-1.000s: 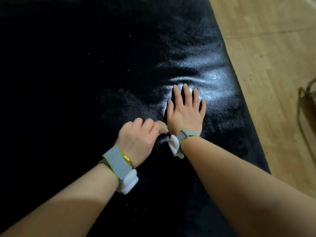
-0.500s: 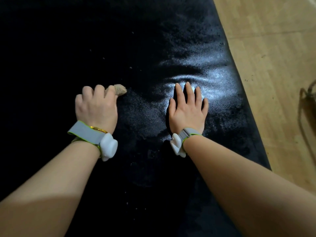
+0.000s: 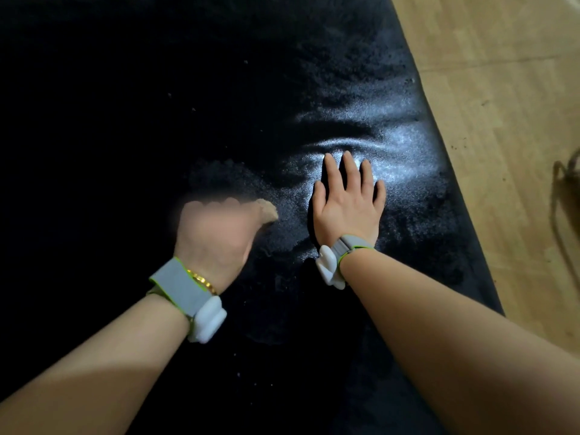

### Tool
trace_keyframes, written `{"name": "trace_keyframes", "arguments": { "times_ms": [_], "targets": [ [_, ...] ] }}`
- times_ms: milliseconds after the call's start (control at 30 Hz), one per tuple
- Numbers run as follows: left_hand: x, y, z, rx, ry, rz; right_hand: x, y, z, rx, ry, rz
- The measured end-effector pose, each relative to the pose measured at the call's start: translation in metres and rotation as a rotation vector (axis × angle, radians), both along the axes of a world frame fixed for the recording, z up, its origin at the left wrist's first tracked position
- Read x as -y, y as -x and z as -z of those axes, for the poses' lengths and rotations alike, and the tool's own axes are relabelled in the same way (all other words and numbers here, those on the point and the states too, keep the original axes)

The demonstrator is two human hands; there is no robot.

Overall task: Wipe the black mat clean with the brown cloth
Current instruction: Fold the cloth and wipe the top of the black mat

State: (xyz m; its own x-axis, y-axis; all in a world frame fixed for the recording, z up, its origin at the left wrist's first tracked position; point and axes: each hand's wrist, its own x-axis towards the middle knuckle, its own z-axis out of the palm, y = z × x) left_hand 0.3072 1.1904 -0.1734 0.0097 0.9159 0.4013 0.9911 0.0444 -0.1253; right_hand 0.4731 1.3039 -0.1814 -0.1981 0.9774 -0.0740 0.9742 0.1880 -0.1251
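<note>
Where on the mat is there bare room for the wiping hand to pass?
Free: the black mat left of and beyond the left hand gripping the brown cloth. Crowded: the narrow strip between that cloth and the flat right hand.

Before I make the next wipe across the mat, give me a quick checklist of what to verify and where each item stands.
1. Cloth held: the left hand grips the brown cloth, a bit showing past the fingers. Ok.
2. Mat pinned: the right hand lies flat, fingers spread, on the black mat. Ok.
3. Cloth touching the mat: the left hand is blurred. Cannot tell.
4. Mat clean: pale specks dot the surface. Not ok.
5. Mat flat: ripples show beyond the right fingertips. Not ok.
6. Floor beside the mat: dark crumbs lie on the wooden floor. Not ok.
</note>
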Motion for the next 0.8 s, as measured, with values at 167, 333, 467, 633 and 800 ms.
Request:
{"name": "trace_keyframes", "arguments": {
  "times_ms": [167,333,467,633,800],
  "targets": [
    [-0.006,0.010,0.009,0.090,-0.018,-0.030,0.000,0.000,-0.002,0.008,0.021,0.002],
    [-0.005,0.012,0.005,0.184,0.016,-0.017,0.002,0.002,-0.012,0.003,0.102,-0.041],
    [-0.008,0.012,0.003,0.209,0.030,-0.020,0.043,-0.012,-0.019,-0.073,0.057,-0.041],
    [-0.008,0.010,0.001,0.218,0.030,-0.027,0.081,-0.023,0.000,0.014,0.026,-0.095],
    [-0.002,-0.005,-0.006,0.263,0.065,-0.110,0.082,-0.022,0.003,-0.006,-0.026,-0.067]
  ]
}}
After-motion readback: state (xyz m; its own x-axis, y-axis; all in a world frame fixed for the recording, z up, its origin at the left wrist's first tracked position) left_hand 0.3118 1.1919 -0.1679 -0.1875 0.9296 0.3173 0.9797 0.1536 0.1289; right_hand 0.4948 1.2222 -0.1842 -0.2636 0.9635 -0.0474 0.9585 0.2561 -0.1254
